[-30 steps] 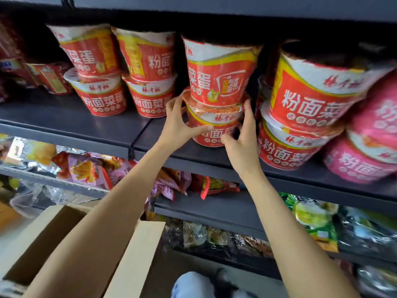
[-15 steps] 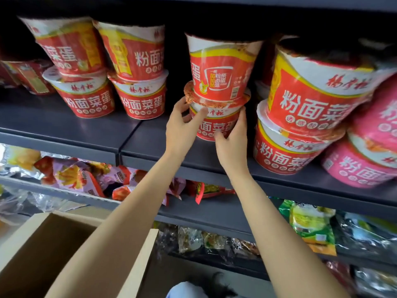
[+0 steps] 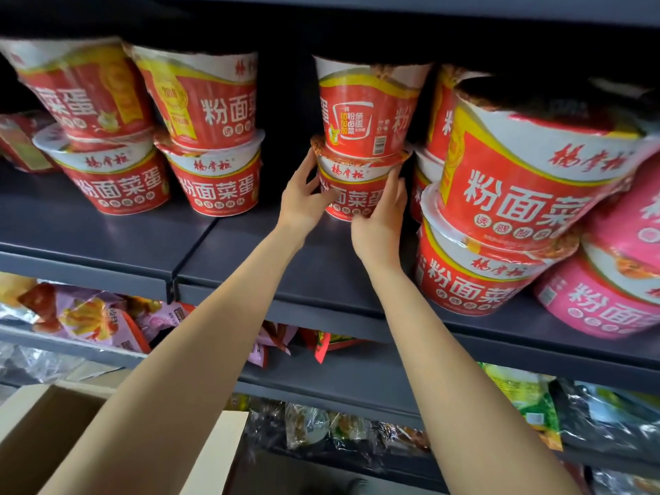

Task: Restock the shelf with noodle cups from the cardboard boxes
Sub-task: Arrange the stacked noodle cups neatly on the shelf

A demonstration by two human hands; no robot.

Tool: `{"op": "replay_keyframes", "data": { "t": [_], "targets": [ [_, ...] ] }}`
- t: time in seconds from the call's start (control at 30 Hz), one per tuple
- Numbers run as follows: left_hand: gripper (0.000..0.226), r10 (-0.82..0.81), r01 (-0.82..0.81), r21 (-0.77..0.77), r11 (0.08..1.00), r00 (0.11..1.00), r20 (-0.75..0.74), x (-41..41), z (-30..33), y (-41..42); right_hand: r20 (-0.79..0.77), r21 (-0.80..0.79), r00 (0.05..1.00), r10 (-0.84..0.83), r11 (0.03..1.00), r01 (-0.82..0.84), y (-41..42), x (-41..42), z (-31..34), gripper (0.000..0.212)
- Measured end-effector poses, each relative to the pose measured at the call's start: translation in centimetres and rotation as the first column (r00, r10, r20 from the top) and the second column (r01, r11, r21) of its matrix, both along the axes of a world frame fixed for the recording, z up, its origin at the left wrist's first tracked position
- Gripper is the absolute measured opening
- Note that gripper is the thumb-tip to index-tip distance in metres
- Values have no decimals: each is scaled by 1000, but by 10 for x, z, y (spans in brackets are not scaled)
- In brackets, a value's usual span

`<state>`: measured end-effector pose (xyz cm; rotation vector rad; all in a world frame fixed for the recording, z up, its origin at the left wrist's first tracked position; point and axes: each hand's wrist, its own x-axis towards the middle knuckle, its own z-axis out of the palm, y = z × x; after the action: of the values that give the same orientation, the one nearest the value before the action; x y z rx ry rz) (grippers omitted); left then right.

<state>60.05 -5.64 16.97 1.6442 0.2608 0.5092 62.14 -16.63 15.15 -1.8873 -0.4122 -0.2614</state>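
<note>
Red noodle cup [image 3: 353,194], bottom of a two-high stack, stands on the dark shelf [image 3: 314,266] between both hands. Left hand [image 3: 301,200] curls its fingers round the cup's left wall, thumb across the front; right hand [image 3: 380,223] cups the right wall, fingers wrapped toward the back. An upper red cup [image 3: 364,108] sits on the held one's lid. Further red stacks [image 3: 214,137] stand left of the left hand; red [image 3: 518,194] and pink cups [image 3: 607,309] stand right of the right hand. An open cardboard box [image 3: 43,423] lies below the left forearm
</note>
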Motion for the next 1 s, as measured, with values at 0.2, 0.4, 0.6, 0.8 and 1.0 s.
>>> {"op": "replay_keyframes", "data": {
  "t": [0.2, 0.4, 0.6, 0.8, 1.0],
  "targets": [
    [84, 13, -11, 160, 987, 1000, -14, 14, -2, 7, -52, 65, 995, -79, 994, 83, 6, 7, -1, 79],
    [86, -50, 55, 124, 991, 998, -37, 12, -3, 7, -5, 75, 996, -93, 993, 93, 9, 3, -8, 78],
    [82, -139, 146, 92, 985, 987, -82, 7, 5, 7, 133, -53, 984, -120, 990, 128, 8, -20, -12, 71],
    [64, 80, -145, 230, 962, 960, 269, -2, 19, 0, 374, 1, 917, -139, 989, 149, 10, -19, 26, 65],
    [83, -38, 14, 112, 994, 977, 212, 8, 38, -16, 112, -63, 970, -216, 973, 224, 14, 33, 50, 74]
  ]
}}
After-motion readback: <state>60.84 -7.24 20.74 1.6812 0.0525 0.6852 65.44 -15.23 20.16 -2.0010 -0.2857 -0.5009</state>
